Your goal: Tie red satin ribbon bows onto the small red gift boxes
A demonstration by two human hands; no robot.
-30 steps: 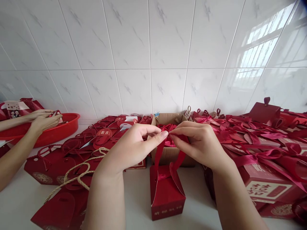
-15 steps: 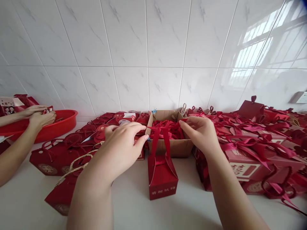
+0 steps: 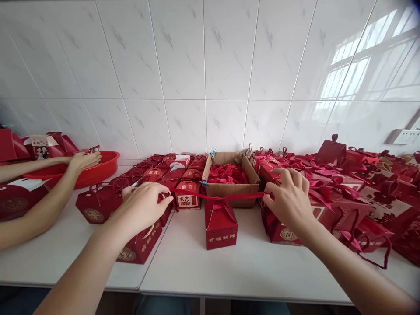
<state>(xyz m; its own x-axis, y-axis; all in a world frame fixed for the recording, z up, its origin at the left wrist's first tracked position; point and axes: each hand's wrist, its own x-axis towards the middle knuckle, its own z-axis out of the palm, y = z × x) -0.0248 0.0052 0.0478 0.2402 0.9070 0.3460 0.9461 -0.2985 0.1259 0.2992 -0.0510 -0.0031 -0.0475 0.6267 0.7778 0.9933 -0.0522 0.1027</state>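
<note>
A small red gift box (image 3: 221,228) with gold characters stands upright on the white table (image 3: 243,271), midway between my hands. A red ribbon (image 3: 243,196) crosses at the top of this box and is stretched nearly level to both sides. My left hand (image 3: 147,203) pinches its left end between thumb and fingers. The right end is pinched by my right hand (image 3: 288,197). Right behind the gift box, an open cardboard box (image 3: 229,189) holds a heap of loose red ribbons (image 3: 228,173).
Rows of red boxes (image 3: 187,196) stand left of the cardboard box. Many ribboned red boxes (image 3: 344,210) are piled on the right. At far left, another person's hands (image 3: 85,160) are over a red basin (image 3: 108,168). A tiled wall (image 3: 226,127) rises behind.
My hands have moved apart and lower, pulling the ribbon from raised loops into a taut line across the box top. The view has shifted, showing the table's front edge. The other person's hands have shifted.
</note>
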